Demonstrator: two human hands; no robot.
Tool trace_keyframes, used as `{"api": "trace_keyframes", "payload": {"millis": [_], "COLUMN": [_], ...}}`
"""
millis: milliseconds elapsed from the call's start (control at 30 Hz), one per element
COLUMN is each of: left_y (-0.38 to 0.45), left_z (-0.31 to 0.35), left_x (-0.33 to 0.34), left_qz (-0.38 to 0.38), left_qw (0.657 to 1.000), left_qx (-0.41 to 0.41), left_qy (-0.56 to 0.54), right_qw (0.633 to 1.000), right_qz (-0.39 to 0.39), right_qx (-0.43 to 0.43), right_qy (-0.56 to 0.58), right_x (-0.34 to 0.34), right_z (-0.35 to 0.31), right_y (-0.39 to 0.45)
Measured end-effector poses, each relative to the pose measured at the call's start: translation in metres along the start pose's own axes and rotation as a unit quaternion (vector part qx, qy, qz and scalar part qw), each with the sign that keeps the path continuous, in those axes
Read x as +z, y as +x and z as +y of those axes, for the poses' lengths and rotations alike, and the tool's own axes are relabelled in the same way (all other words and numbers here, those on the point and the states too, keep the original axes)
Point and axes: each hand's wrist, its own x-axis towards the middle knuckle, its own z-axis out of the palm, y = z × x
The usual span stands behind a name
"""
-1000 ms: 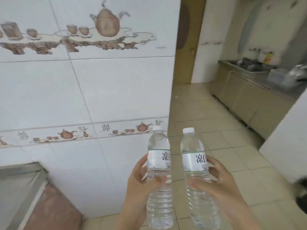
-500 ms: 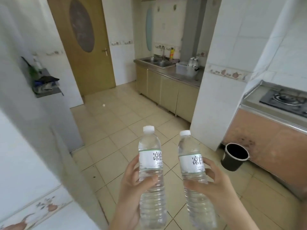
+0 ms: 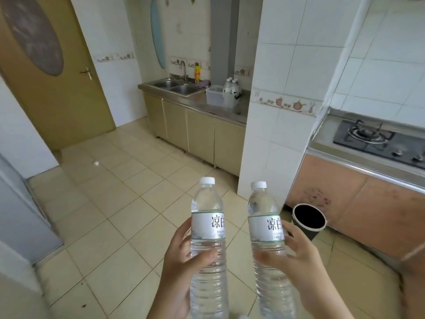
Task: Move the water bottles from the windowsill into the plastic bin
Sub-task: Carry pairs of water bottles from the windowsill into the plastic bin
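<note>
Above tiled floor [image 3: 110, 226], left hand [image 3: 181, 268] holding bottle [image 3: 208, 229], right hand [image 3: 299, 265] another [image 3: 265, 229]

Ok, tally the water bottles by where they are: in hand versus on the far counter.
In hand: 2, one in the left hand, one in the right hand.
On the counter by the plastic bin: at least 2; blurry.
Total: at least 4.
</note>
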Motion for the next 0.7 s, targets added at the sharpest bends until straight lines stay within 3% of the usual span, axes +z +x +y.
{"api": "trace_keyframes", "payload": {"millis": [367, 700], "left_y": [0.225, 0.409], "left_z": [0.02, 0.049], "left_x": [0.056, 0.043], "left_qz": [0.028, 0.065], "left_qw": [0.999, 0.997], "left_qx": [0.03, 0.031], "left_qy": [0.018, 0.006], "right_qw": [0.998, 0.995], "right_qz": [-0.059, -0.101], "right_qx": [-0.015, -0.008], "right_qy": [-0.015, -0.012], "right_x": [0.01, 0.071], "right_z": [-0.05, -0.078], "right_y": [0.253, 0.435]}}
